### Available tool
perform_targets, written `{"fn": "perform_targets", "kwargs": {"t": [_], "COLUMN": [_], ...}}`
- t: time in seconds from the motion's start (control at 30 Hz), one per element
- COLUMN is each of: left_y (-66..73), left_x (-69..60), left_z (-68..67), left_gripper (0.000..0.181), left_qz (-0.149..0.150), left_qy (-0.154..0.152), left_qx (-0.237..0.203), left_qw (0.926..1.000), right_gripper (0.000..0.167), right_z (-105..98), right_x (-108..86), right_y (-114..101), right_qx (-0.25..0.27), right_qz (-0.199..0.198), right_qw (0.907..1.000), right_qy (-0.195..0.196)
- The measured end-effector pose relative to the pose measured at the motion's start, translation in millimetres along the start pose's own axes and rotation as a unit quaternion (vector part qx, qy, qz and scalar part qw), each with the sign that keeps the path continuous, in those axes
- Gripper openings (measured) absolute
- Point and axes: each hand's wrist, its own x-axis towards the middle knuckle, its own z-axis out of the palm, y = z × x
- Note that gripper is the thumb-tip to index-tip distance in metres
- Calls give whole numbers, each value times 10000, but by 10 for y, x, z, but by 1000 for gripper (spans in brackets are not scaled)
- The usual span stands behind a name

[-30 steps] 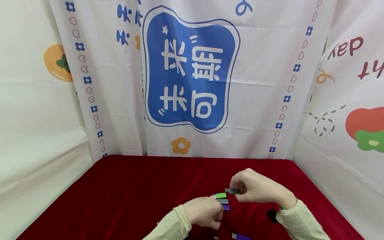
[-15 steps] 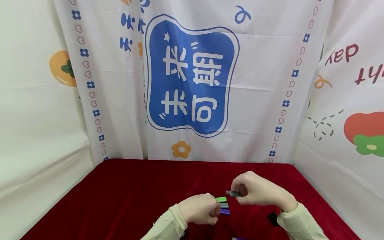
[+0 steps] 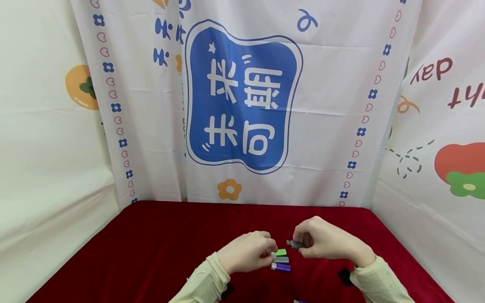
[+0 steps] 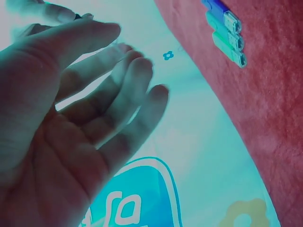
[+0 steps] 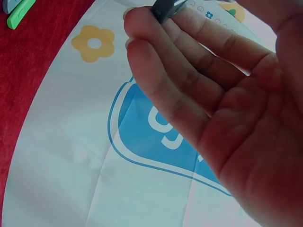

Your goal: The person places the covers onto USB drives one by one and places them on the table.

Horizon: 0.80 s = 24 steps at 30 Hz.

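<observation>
My right hand (image 3: 327, 244) pinches a dark grey USB flash drive (image 3: 297, 244) above the table, its metal plug pointing left; in the right wrist view the drive's dark end (image 5: 163, 10) shows at the fingertips. My left hand (image 3: 248, 251) hovers beside a row of three USB flash drives, with loosely bent fingers and nothing in its grasp. The row has a green drive (image 3: 281, 252) farthest away, a grey drive (image 3: 282, 260) in the middle and a purple drive (image 3: 282, 267) nearest. Left-hand fingers partly cover the green and grey plugs in the head view.
Red velvety cloth (image 3: 151, 248) covers the table. Another purple drive (image 3: 301, 301) is cut off at the bottom edge. A small black object (image 3: 345, 277) shows beside the right sleeve. Printed white curtains (image 3: 326, 126) stand behind and at both sides.
My left hand has drawn back left and away from the row, uncovering the purple drive's plug. The right hand still holds the dark grey drive. The head view has tilted up slightly.
</observation>
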Motion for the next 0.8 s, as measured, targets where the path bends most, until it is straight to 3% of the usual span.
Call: {"fn": "perform_targets", "kwargs": {"t": [0.5, 0.8], "left_y": [-25, -34], "left_x": [-18, -23], "left_z": [-122, -145], "left_gripper": [8, 14], "left_qz": [73, 12], "left_qy": [1170, 1317], "left_qx": [-86, -460], "left_qw": [9931, 9902], "right_gripper": [27, 26], "right_z": [9, 36], "right_x": [10, 17], "right_y": [21, 43], "right_qx": [-11, -23], "right_qz": [-56, -84], "right_qw": [10000, 10000], "right_qy": [42, 11]}}
